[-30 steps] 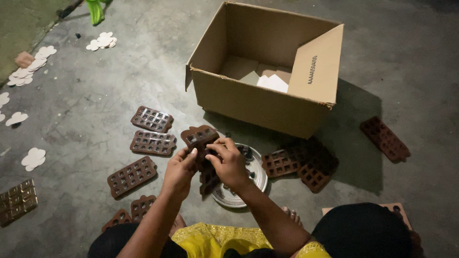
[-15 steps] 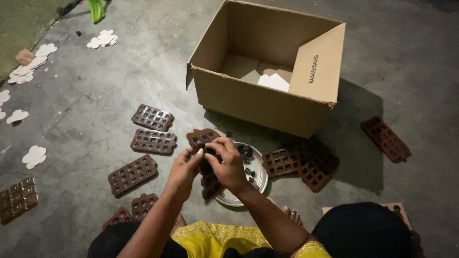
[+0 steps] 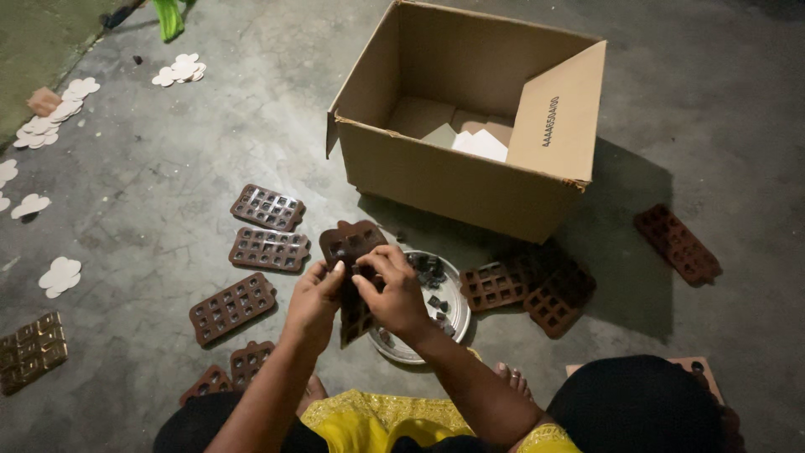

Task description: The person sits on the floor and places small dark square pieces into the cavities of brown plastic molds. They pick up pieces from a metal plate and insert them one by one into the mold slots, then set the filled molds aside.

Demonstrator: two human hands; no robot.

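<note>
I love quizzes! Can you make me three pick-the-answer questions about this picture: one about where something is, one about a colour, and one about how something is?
1. Where is the metal bowl?
A. inside the box
B. on the floor under the hands
C. on a shelf

2. What colour is the mould in the hands?
A. brown
B. blue
C. white

3. How is the cardboard box?
A. taped shut
B. squashed flat
C. open at the top

Answers:
1 B: it sits on the concrete floor just below the left hand and right hand.
2 A: it is dark brown, like the other moulds lying around.
3 C: its flaps stand up and you can see inside.
</note>
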